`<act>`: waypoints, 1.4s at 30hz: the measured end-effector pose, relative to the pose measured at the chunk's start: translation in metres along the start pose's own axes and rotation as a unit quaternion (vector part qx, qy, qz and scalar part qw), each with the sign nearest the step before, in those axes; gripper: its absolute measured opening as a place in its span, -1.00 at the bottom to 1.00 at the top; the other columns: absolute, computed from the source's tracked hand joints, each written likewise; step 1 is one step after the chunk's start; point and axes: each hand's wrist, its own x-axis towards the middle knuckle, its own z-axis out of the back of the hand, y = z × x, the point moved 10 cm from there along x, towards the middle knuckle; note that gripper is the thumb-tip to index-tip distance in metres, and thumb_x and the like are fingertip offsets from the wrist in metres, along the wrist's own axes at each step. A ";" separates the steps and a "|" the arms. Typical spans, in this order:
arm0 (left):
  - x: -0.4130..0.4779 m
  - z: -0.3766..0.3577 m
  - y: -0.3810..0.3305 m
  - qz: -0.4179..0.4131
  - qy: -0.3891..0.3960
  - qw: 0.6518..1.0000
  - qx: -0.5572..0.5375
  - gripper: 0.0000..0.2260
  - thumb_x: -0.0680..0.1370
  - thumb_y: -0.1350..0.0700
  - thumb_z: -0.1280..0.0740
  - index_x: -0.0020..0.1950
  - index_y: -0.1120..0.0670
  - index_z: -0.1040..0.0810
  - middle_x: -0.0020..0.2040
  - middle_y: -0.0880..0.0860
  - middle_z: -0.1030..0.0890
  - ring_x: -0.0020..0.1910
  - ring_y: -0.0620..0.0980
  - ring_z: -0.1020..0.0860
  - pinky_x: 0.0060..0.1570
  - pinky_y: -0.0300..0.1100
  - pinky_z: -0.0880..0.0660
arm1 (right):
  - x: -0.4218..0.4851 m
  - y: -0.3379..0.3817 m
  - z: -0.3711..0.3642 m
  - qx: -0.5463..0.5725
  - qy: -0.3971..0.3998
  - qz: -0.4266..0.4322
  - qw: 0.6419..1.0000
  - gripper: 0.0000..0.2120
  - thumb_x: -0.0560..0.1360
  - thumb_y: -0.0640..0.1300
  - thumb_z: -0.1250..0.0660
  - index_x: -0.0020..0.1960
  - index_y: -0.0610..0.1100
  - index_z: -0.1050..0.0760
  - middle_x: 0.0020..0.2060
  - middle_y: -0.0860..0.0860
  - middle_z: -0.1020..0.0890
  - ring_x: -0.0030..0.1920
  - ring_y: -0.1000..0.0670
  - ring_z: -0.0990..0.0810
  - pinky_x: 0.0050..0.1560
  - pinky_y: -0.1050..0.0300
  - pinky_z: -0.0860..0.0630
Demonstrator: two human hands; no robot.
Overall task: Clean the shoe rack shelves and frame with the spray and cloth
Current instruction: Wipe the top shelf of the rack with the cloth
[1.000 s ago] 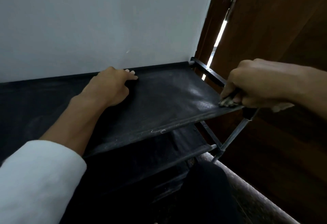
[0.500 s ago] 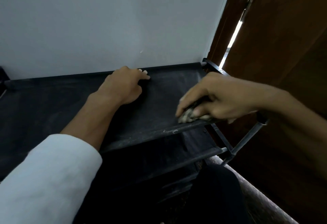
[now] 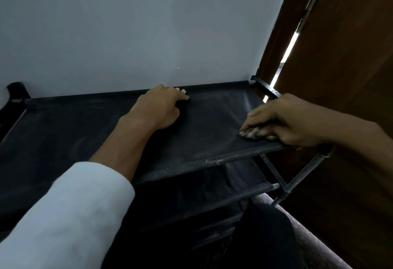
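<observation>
Head view (only one you've got): your right hand (image 3: 293,122) has its grip closed on the cloth (image 3: 253,133). Fingers are curled over the wad, pressing it onto the top shelf (image 3: 212,124) at the front-right corner, just beside the front rail (image 3: 187,165). Your left hand (image 3: 159,107) rests mid-shelf at the back edge, next to the wall (image 3: 148,24). Its fingers are loosely bent and the grip holds nothing I can see, prob. just bracing the rack. Can't tell if the fingertips hook the rear bar.

Key relation: the shelf's long axis runs L-R across you, and nearly all of it lies left of the cloth. So the next stroke, in my judgement, goes leftward along that axis, w/ the right hand doing it since it's on the cloth. Your left hand and forearm lie across the rear and middle of that path, so wipe the front strip first or lift the left hand clear.

The side bar (image 3: 265,89) of the frame is just behind the right hand, an easy reach. The lower shelf (image 3: 202,190) below looks greyish, prob. not done yet. Spray isn't in view. The door (image 3: 350,77) stands close on the right, so watch your elbow.
</observation>
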 end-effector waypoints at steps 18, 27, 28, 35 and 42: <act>-0.004 0.001 -0.006 -0.004 0.004 1.000 0.031 -0.37 0.48 0.30 -0.20 0.51 -0.14 -0.38 0.57 -0.12 -0.27 0.54 0.02 -0.27 0.42 0.14 -0.35 | 0.103 -0.009 -0.001 -0.115 -0.067 0.073 0.988 -0.67 0.54 -0.16 -0.42 0.30 -0.09 -0.60 0.14 -0.07 -0.64 0.08 -0.06 -0.63 0.06 0.17 -0.44; -0.007 0.003 -0.008 -0.008 0.010 1.000 0.023 -0.39 0.49 0.30 -0.19 0.50 -0.14 -0.39 0.56 -0.10 -0.29 0.53 0.02 -0.29 0.41 0.15 -0.35 | 0.080 -0.069 0.017 -0.116 -0.114 -0.119 0.979 -0.65 0.56 -0.07 -0.37 0.34 -0.02 -0.57 0.04 -0.10 -0.65 0.00 -0.09 -0.61 -0.11 0.17 -0.36; -0.007 0.004 -0.009 -0.005 0.012 0.999 0.029 -0.39 0.51 0.29 -0.19 0.51 -0.14 -0.37 0.56 -0.08 -0.29 0.52 0.05 -0.31 0.41 0.15 -0.36 | 0.077 -0.067 0.014 -0.118 -0.112 -0.125 0.979 -0.64 0.56 -0.06 -0.37 0.35 -0.02 -0.56 0.05 -0.09 -0.65 0.00 -0.08 -0.61 -0.11 0.18 -0.36; -0.015 0.017 -0.017 0.009 -0.014 0.999 0.047 -0.45 0.56 0.24 -0.20 0.53 -0.11 -0.32 0.37 0.17 -0.46 0.32 0.22 -0.46 0.21 0.12 -0.44 | 0.095 -0.016 0.012 -0.055 -0.170 -0.040 0.983 -0.68 0.53 -0.09 -0.43 0.27 -0.08 -0.62 0.05 -0.06 -0.67 0.03 -0.04 -0.58 -0.02 0.12 -0.41; -0.019 0.047 -0.035 -0.053 -0.143 0.987 0.047 -0.60 0.52 0.23 -0.25 0.35 0.05 -0.46 0.18 0.13 -0.62 0.13 0.22 -0.56 -0.04 0.08 -0.51 | 0.141 0.022 0.005 -0.009 -0.174 0.006 0.985 -0.83 0.49 -0.14 -0.42 0.06 -0.15 -0.65 -0.10 -0.05 -0.68 -0.09 -0.06 -0.65 -0.14 0.22 -0.36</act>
